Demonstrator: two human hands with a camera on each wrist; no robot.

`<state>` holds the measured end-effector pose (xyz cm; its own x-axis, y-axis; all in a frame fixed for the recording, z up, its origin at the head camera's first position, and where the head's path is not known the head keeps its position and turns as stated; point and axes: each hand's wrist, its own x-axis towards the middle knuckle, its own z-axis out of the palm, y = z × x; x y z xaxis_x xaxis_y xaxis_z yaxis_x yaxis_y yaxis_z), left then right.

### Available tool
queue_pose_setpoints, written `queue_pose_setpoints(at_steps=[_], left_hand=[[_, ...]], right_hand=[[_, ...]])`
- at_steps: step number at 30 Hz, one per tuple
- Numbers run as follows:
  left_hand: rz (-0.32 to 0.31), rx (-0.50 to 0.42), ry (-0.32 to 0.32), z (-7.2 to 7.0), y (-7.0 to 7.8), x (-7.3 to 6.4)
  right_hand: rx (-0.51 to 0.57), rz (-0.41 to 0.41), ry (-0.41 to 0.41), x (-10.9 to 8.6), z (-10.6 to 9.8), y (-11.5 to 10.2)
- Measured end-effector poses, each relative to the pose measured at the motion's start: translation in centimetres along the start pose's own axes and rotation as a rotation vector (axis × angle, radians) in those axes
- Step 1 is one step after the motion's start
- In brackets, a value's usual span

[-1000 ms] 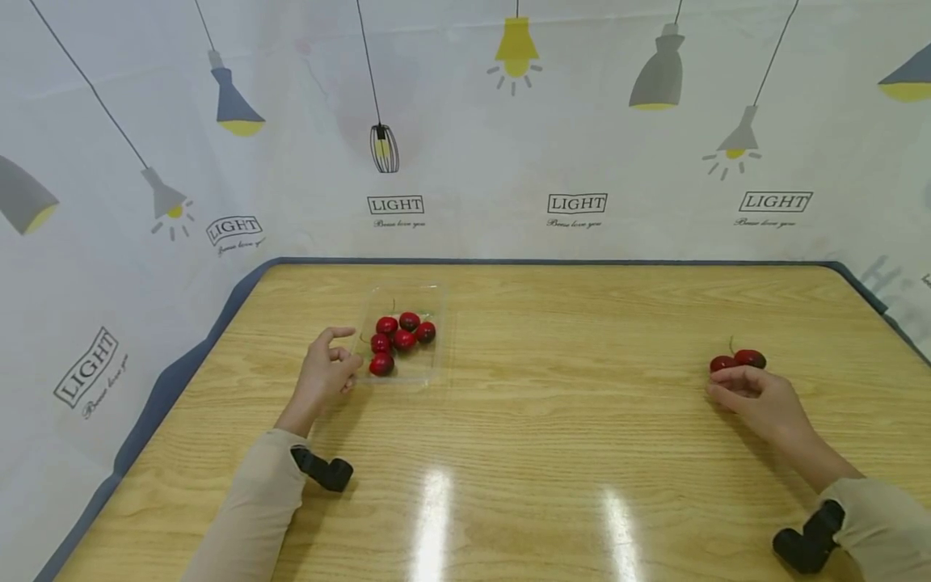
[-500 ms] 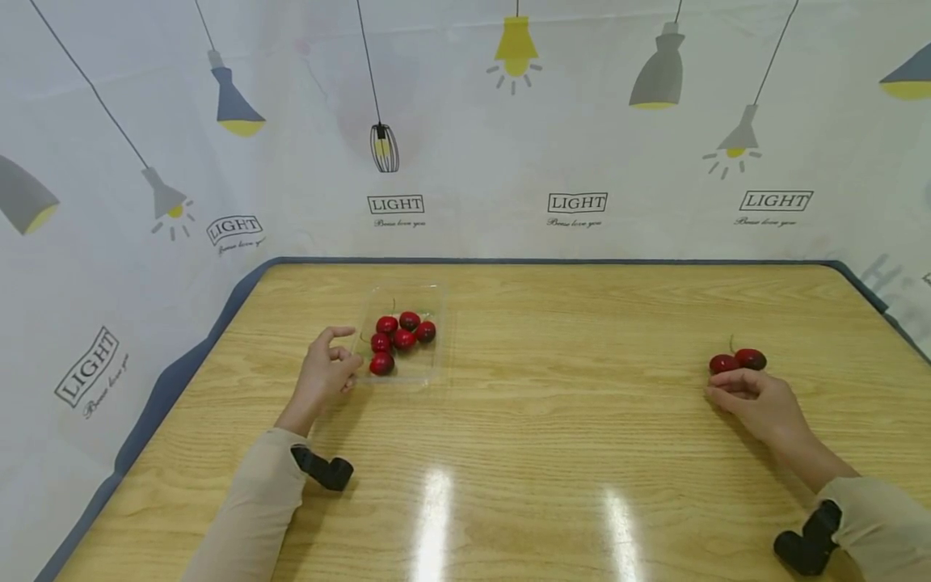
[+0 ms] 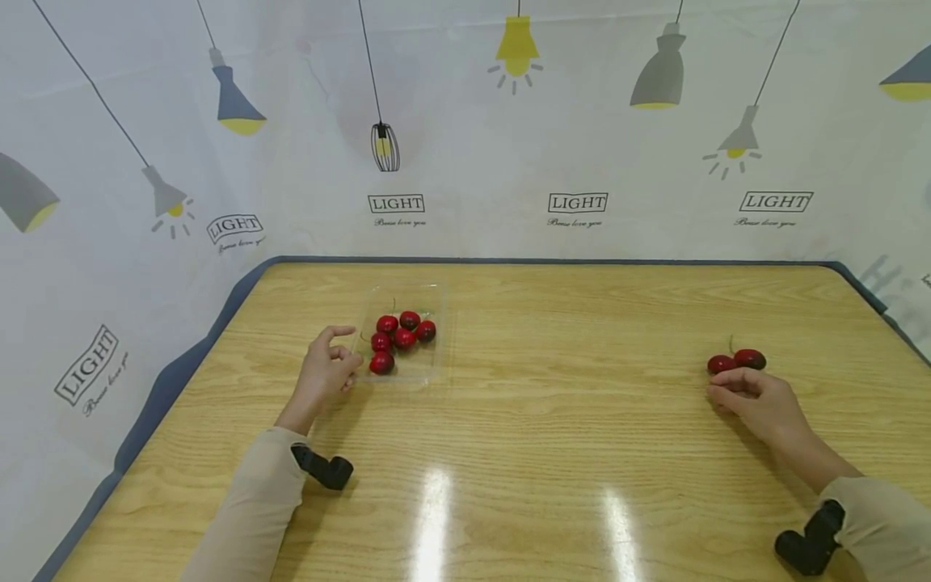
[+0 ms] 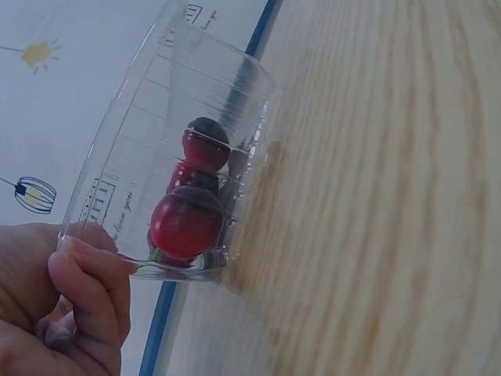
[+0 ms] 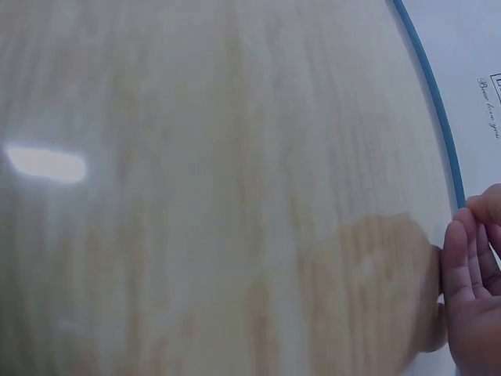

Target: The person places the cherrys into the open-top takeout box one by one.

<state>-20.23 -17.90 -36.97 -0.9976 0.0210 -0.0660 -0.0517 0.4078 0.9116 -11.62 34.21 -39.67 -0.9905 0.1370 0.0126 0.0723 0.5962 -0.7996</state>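
Observation:
Several dark red cherries (image 3: 405, 339) lie in a clear plastic box (image 3: 441, 356) at the left of the table; one cherry (image 4: 185, 225) is large in the left wrist view. My left hand (image 3: 325, 373) pinches the box's near left rim between thumb and fingers. Far to the right, two more cherries, a left one (image 3: 722, 364) and a right one with a stem (image 3: 751, 359), lie on the wood. My right hand (image 3: 771, 408) rests just in front of them, fingers loosely bent, fingertips right at the left cherry and partly covering it. In the right wrist view both cherries are hidden.
The wooden table (image 3: 553, 388) has a blue edge (image 3: 553, 260) along its back and sides. A white cloth with printed lamps (image 3: 465, 113) hangs behind it. Black wrist cameras (image 3: 323, 469) sit on both cuffs.
Both hands stay nearly still, the left on the box rim. The left one of the two loose cherries has shifted very slightly to the left.

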Motion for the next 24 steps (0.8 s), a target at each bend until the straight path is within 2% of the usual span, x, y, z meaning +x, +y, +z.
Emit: queue_pose_setpoints(at_steps=[8,17,24], left_hand=[[0.002,0.000,-0.003,-0.1,0.0,0.0],[0.002,-0.007,-0.005,-0.1,0.0,0.1],[-0.007,-0.014,-0.010,-0.1,-0.1,0.1]], right_hand=[[-0.005,-0.017,0.001,0.3,-0.4,-0.7],[0.073,-0.061,-0.004,0.4,-0.5,-1.4],[0.083,-0.045,-0.003,0.5,-0.5,-2.3]])
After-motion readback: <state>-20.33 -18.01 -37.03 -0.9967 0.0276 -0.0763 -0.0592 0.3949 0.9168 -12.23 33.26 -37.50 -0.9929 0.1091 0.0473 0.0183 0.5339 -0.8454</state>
